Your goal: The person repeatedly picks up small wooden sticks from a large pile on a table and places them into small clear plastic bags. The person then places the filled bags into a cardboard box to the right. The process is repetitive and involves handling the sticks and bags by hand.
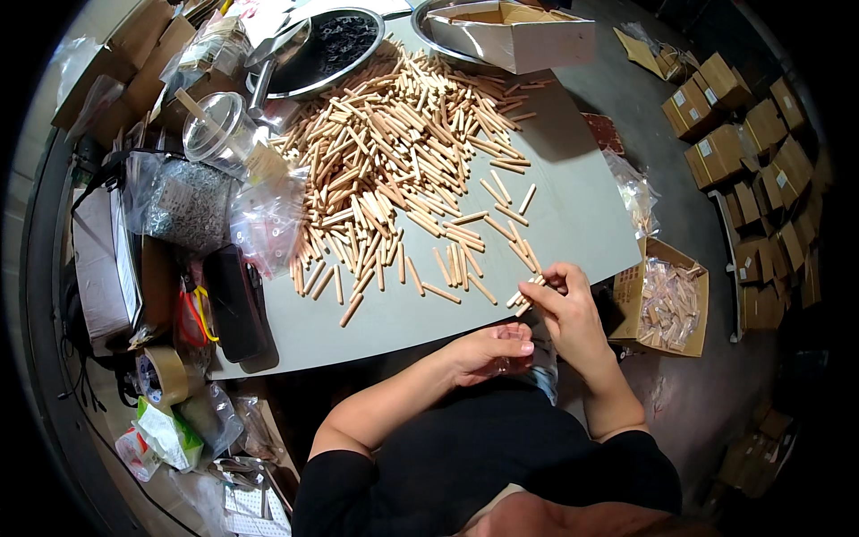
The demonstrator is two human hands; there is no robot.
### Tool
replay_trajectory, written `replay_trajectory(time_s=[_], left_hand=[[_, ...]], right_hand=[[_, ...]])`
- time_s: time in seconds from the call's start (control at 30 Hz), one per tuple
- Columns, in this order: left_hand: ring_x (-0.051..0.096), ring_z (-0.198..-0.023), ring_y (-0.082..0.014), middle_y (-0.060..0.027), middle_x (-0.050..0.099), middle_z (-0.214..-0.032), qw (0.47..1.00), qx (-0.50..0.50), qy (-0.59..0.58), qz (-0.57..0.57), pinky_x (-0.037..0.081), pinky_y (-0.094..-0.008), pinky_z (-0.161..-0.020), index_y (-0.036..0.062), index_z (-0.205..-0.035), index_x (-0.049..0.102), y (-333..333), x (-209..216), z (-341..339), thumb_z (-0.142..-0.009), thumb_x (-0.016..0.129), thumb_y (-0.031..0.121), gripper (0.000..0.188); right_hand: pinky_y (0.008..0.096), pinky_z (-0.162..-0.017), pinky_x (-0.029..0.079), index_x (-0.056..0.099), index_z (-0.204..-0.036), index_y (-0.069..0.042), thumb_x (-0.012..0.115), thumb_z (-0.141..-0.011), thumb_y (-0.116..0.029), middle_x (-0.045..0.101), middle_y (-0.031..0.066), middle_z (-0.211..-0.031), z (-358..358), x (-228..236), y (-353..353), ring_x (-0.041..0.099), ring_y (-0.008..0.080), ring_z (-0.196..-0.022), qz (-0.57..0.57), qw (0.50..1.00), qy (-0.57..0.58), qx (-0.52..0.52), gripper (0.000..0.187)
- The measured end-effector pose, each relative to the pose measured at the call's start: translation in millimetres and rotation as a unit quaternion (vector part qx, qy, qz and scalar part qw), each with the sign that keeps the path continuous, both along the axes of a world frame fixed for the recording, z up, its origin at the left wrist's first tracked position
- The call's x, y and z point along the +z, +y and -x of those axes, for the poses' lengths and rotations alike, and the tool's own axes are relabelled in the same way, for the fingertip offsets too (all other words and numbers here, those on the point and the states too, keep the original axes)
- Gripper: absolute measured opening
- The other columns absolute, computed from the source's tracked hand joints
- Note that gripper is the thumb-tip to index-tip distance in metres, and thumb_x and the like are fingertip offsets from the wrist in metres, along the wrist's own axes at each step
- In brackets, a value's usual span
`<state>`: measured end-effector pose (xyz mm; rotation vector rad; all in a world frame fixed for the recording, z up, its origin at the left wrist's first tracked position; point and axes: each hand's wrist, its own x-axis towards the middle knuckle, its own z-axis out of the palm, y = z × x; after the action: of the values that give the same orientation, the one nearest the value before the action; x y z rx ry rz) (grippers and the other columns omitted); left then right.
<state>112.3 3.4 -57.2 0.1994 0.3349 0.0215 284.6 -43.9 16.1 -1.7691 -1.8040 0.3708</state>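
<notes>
A large heap of short wooden dowels (394,143) covers the middle of the grey table (573,197), with loose ones scattered toward the near edge. At that edge my right hand (571,309) pinches a few wooden dowels (526,294) between thumb and fingers. My left hand (492,352) is closed just in front of the table, lower and to the left. A clear plastic bag (512,362) shows in its fingers, partly hidden by them. The two hands are close together but apart.
A metal bowl (376,67) of black pieces and an open cardboard box (550,45) stand at the back. On the left lie a phone (234,300), a plastic cup (213,134) and a bag of small metal parts (183,201). A carton of bagged dowels (667,309) sits at the right.
</notes>
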Motion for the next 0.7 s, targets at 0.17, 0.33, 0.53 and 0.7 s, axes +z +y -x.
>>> replay_trajectory(time_s=[0.17, 0.33, 0.53, 0.7], left_hand=[[0.064, -0.087, -0.0151, 0.0000, 0.060, -0.091, 0.999, 0.009, -0.004, 0.038, 0.055, -0.0334, -0.084, 0.0101, -0.099, 0.058, -3, -3, -7, -0.092, 0.072, 0.013, 0.016], [0.061, -0.098, -0.0153, -0.0018, 0.061, -0.101, 1.000, -0.014, -0.001, -0.023, 0.053, -0.0322, -0.089, 0.0085, -0.114, 0.060, -1, -6, -9, -0.091, 0.071, 0.011, 0.025], [0.053, -0.106, -0.0096, -0.0019, 0.058, -0.112, 0.968, 0.020, -0.071, -0.240, 0.046, -0.0259, -0.092, 0.0030, -0.125, 0.058, -7, -11, -10, -0.088, 0.076, 0.015, 0.043], [0.056, -0.104, -0.0129, -0.0054, 0.059, -0.114, 0.904, -0.024, -0.059, -0.423, 0.047, -0.0295, -0.092, 0.0002, -0.126, 0.056, 2, 10, 6, -0.089, 0.078, 0.024, 0.049]], right_hand=[[0.0369, -0.090, 0.051, 0.073, -0.109, -0.006, 0.071, -0.078, 0.002, 0.054, 0.0151, -0.115, -7, 0, -6, 0.059, 0.0310, -0.103, 0.018, 0.997, 0.040, 0.070, 0.032], [0.0348, -0.089, 0.052, 0.073, -0.109, -0.005, 0.069, -0.078, 0.004, 0.061, 0.0127, -0.112, -8, 14, -9, 0.062, 0.0281, -0.103, 0.076, 0.974, 0.118, 0.176, 0.033], [0.0371, -0.091, 0.050, 0.073, -0.106, -0.005, 0.070, -0.076, 0.002, 0.064, 0.0113, -0.112, -22, 20, -11, 0.062, 0.0298, -0.103, 0.075, 0.966, 0.147, 0.200, 0.031], [0.0401, -0.093, 0.046, 0.072, -0.094, -0.006, 0.075, -0.075, -0.006, 0.062, 0.0081, -0.113, -11, 18, -13, 0.057, 0.0290, -0.106, 0.027, 0.956, 0.130, 0.261, 0.019]])
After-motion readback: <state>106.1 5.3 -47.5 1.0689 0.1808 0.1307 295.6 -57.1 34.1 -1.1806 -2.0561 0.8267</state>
